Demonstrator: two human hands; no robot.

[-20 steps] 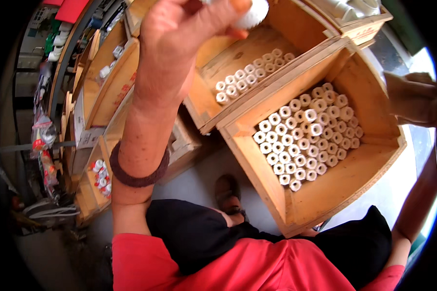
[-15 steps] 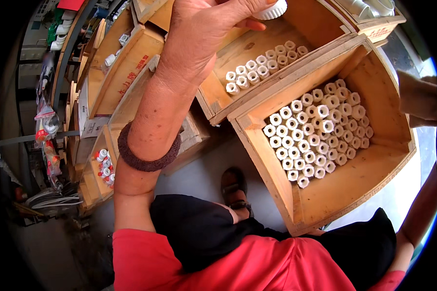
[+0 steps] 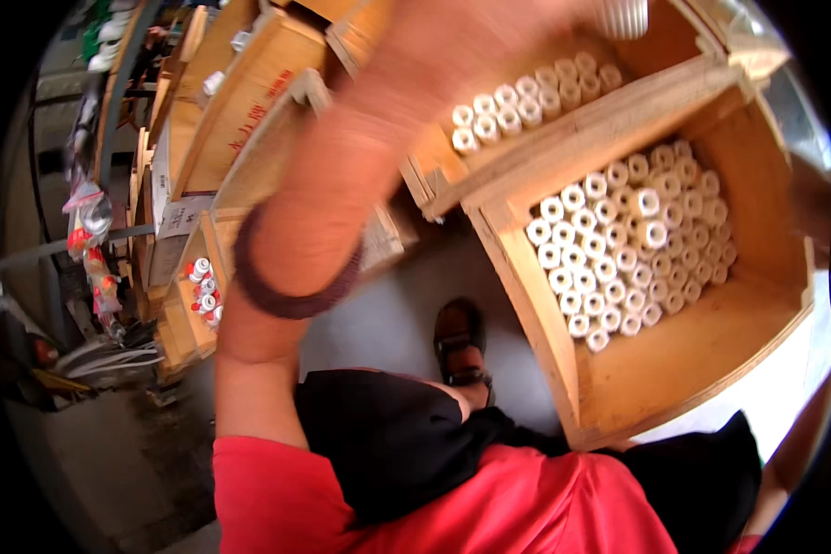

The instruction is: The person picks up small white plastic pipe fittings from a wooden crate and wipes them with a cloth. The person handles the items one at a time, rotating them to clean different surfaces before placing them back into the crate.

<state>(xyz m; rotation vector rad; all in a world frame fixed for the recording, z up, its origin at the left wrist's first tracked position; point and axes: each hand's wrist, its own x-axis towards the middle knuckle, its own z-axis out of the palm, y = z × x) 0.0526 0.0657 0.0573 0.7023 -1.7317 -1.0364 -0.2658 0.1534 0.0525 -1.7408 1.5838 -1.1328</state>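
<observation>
Smeared by motion, my left hand (image 3: 489, 46) reaches across the top edge, over the far wooden box (image 3: 563, 138). A white ribbed cap (image 3: 626, 17) shows at its fingertips, partly cut off by the frame; the hand is closed on it. A dark brown band circles that forearm. Below the hand stand rows of white plastic fittings (image 3: 529, 111) inside the far box. Many similar white hex-ended fittings (image 3: 609, 268) stand packed upright in the nearer box (image 3: 683, 388). My right hand (image 3: 814, 198) is a dark, blurred shape beside that box at the right rim; its fingers cannot be made out.
More wooden boxes (image 3: 240, 120) line the left side, one holding small white-and-red parts (image 3: 205, 294). A rack with hanging plastic bags (image 3: 88, 222) stands farther left. My sandalled foot (image 3: 460, 342) rests on the grey floor (image 3: 379, 314) between the boxes.
My left hand has moved up and to the right with the white ribbed cap, blurring as it goes. The view has shifted slightly, so the boxes appear farther right.
</observation>
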